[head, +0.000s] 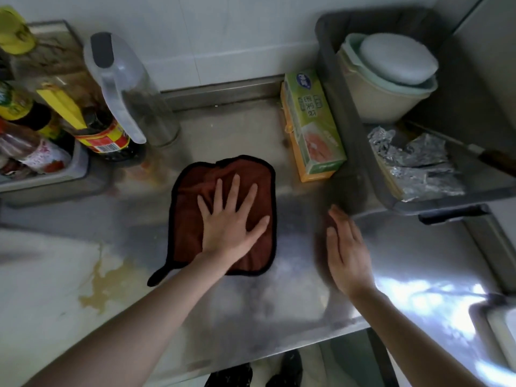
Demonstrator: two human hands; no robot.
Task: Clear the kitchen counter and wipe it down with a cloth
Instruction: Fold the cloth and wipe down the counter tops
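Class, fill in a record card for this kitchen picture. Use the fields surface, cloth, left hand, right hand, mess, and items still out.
surface: steel counter
cloth: brown cloth with a black edge, spread flat on the counter
left hand: left hand, fingers spread, pressing flat on the cloth
right hand: right hand, open, to the right of the cloth and not on it, blurred
mess: yellowish puddle left of the cloth
items still out: green and orange box, clear jug, bottles, grey tray
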